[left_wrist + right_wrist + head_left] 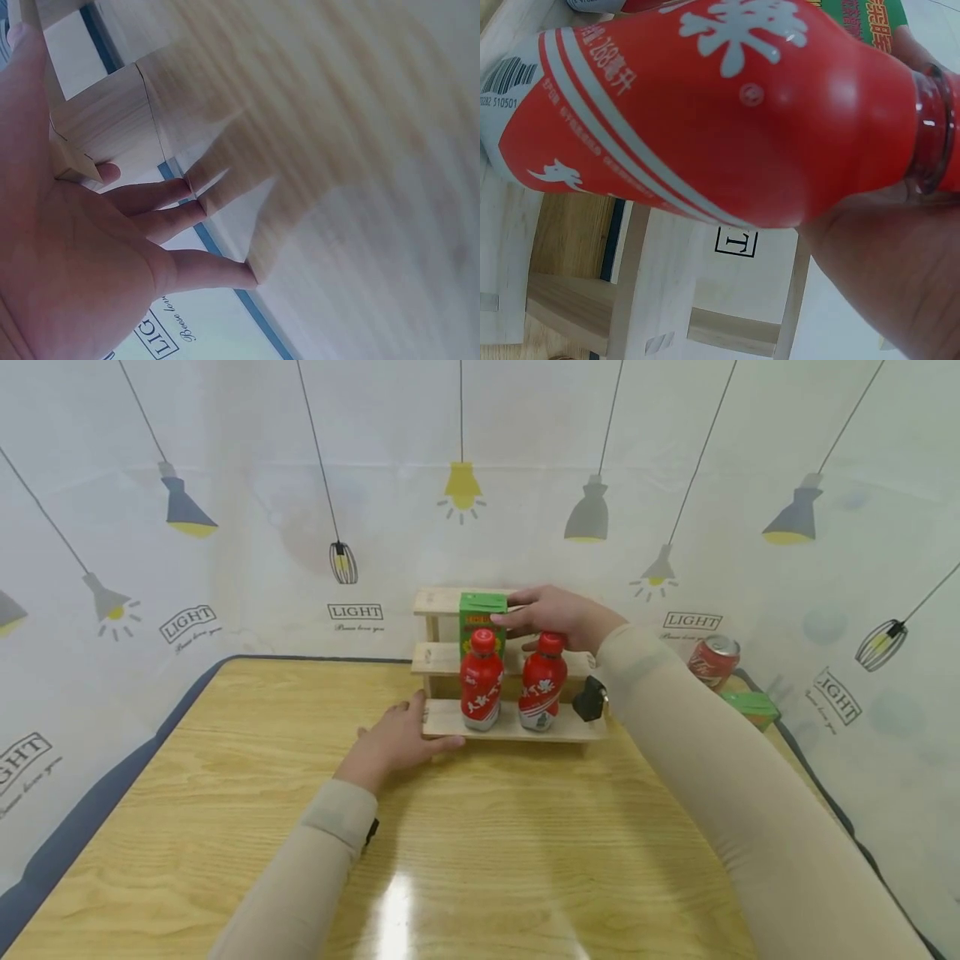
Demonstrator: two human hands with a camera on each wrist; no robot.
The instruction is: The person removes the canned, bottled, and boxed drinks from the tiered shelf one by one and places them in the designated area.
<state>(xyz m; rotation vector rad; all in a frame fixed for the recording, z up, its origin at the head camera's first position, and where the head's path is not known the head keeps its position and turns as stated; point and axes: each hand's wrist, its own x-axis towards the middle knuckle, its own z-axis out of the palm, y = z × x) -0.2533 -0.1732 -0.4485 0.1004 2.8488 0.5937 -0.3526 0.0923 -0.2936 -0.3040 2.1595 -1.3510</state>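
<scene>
A three-tier wooden shelf stands at the far middle of the table. Two red bottles stand upright on its bottom tier. Behind the left bottle, a green carton stands on the middle tier. My right hand reaches over the bottles and pinches the carton's upper right corner. In the right wrist view the right-hand red bottle fills the frame, with the green carton behind it. My left hand lies flat on the table, straight fingers touching the shelf's left end.
A red can lies tilted at the table's far right edge, with another green carton beside it. A printed curtain closes in the table at the back and sides.
</scene>
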